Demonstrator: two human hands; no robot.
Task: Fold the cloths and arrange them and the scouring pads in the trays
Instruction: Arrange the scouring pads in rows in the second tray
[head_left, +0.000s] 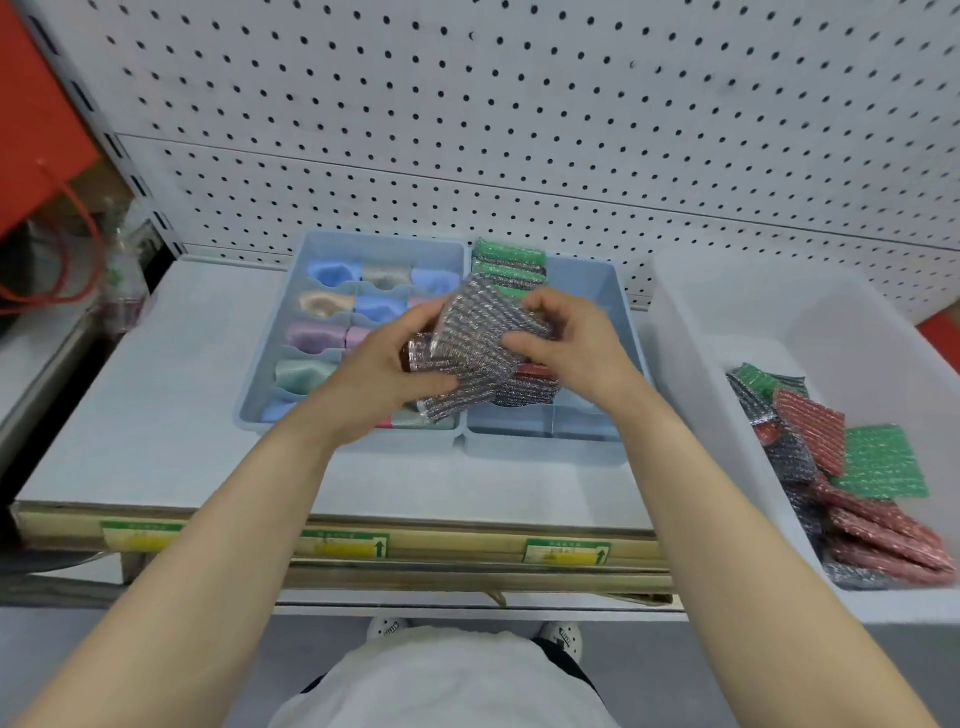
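Where the fingers close, the left hand (387, 364) and right hand (563, 340) together grip a small fanned stack of silver scouring pads (478, 343), thumbs on top and fingers curled underneath, held just above the seam between two trays. The left tray (270, 374) is divided into compartments filled with folded cloths (332, 273) in blue, beige, lilac and green (those nearest the hands are partly hidden). The right tray (587, 280) holds green scouring pads (511, 257) standing on edge at its far end, with red and dark pads (535, 384) visible below the held stack; its near compartments appear bare. Both trays rest on a pale shelf (156, 415) backed by a white pegboard (519, 130), the shelf's near edge carrying green-and-yellow labels (566, 552). To the right, a white bin (727, 322) contains loose pads (857, 467) in red, green and silver, lying overlapped.
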